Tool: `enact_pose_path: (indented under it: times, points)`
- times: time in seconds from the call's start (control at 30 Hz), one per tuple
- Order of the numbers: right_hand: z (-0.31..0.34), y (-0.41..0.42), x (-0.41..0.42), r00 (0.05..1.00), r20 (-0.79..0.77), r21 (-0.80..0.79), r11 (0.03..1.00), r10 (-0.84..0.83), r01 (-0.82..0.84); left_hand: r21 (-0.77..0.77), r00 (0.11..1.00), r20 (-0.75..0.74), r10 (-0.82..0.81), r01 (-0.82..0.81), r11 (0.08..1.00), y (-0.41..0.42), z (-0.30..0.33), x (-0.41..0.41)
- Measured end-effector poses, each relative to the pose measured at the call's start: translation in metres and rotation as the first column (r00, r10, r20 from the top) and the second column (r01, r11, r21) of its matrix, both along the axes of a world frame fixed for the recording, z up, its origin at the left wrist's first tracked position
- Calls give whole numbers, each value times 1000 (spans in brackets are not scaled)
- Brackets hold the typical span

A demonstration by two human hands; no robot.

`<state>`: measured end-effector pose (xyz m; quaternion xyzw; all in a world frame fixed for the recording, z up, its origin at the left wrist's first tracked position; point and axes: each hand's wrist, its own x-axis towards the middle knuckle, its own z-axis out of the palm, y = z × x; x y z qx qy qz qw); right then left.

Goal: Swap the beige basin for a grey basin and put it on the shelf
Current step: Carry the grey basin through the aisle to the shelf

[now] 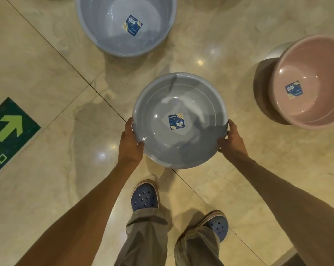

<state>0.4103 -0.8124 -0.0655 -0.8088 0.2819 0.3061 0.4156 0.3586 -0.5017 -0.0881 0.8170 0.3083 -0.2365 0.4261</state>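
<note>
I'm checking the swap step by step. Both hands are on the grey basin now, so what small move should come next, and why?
Probably lift the grey basin level and turn toward the shelf, which isn't in view. The left hand and right hand already grip opposite rims, so the hold looks balanced.

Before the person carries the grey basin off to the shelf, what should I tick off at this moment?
1. Round grey plastic basin in hand: ok.
2. Left hand grips the rim: ok.
3. Right hand grips the opposite rim: ok.
4. Basin holds nothing but its blue label: ok.
5. Larger blue-grey basin and pink basin stand apart on the glossy tiled floor: ok.
6. Shelf and beige basin located: cannot tell, neither in view.
</note>
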Motion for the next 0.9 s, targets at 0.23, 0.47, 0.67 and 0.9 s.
enact_pose_path:
  times: [0.23, 0.47, 0.67, 0.9]
  points:
    - [55, 7, 28, 1000, 6, 124, 992, 14, -15, -80, 1000, 19, 17, -16, 997, 26, 55, 13]
    - [153, 53, 87, 996, 83, 218, 975, 34, -51, -154, 987, 53, 152, -142, 978, 72, 140, 55]
    - [217, 92, 146, 994, 105, 316, 948, -2, -31, -205, 966, 150, 209, -176, 963, 108, 206, 96]
    - [238, 120, 215, 986, 146, 296, 948, 77, -117, -215, 944, 118, 308, -279, 936, 132, 229, 147]
